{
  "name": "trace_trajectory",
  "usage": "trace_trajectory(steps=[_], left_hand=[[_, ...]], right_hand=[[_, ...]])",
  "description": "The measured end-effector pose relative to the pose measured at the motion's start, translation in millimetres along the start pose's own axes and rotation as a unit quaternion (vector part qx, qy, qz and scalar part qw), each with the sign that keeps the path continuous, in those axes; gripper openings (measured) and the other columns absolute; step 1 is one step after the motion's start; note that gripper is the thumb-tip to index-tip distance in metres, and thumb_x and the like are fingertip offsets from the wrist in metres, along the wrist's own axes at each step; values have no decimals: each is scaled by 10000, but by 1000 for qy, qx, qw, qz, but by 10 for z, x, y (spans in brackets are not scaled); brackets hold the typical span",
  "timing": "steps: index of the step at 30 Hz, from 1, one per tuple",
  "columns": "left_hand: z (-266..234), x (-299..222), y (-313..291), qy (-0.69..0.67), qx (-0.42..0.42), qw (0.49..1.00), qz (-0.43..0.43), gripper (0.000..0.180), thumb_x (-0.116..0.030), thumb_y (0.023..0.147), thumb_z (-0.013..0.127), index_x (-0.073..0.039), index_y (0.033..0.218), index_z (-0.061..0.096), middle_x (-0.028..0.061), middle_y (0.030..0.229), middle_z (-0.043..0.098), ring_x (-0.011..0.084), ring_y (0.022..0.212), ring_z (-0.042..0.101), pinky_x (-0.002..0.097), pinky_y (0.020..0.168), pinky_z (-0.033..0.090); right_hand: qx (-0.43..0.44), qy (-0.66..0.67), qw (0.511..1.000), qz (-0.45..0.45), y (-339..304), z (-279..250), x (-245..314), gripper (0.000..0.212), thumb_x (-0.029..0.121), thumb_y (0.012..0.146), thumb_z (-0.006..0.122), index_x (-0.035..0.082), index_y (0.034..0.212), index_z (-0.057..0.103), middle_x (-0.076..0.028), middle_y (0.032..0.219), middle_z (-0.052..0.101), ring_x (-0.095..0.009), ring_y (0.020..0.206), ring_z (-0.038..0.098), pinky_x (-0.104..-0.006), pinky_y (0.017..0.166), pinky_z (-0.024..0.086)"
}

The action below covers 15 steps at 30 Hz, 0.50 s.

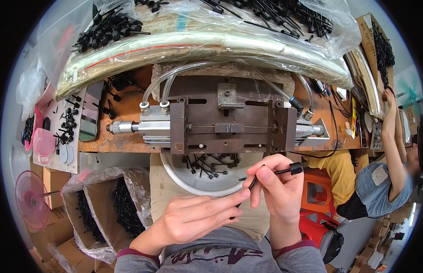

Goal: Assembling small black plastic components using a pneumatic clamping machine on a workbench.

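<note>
My right hand [282, 189] pinches a black plastic part [295, 169] with a thin stem and a ribbed cylindrical head, the head pointing right. A second thin black piece shows near its fingertips. My left hand [200, 218] is beside it, index fingertip close to the right fingers. Small black bits show at the left fingers, but what they hold is mostly hidden by the hand. Beyond my hands stands a brown metal fixture [226, 146] with a small grey block [229, 128] at its middle and silver air cylinders [155, 127] at the sides.
A white basket [172, 175] with similar black parts is under the fixture. Plastic-lined boxes [91, 191] hold more at left. A plastic-wrapped padded rim [207, 48] backs the bench, piled with black parts [111, 32]. A pink fan [33, 200] stands left; another person [379, 186] sits right.
</note>
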<state>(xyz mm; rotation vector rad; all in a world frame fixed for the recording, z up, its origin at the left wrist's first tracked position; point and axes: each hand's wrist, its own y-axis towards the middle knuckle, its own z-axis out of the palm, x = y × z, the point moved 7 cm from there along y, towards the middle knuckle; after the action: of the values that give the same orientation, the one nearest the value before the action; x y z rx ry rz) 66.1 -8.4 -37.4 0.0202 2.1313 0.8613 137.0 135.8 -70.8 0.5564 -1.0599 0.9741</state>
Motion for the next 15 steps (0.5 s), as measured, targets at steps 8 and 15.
trace_trajectory(steps=[8,15], left_hand=[[35,25,-40,2,-3,1000,-17,287,-86,649,840,7,894,722,162,1133,686,179,698,699,247,593,571],[25,77,44,62,-17,998,-22,263,-56,674,802,24,903,700,157,1181,661,166,683,682,257,580,556]], right_hand=[[-7,-2,1000,-3,-11,-5,-36,122,29,954,566,-74,968,629,-156,822,681,-148,532,628,-237,481,493],[-51,-64,995,-58,26,-85,-13,232,89,975,549,-90,1116,595,-198,936,680,-206,689,679,-296,615,552]])
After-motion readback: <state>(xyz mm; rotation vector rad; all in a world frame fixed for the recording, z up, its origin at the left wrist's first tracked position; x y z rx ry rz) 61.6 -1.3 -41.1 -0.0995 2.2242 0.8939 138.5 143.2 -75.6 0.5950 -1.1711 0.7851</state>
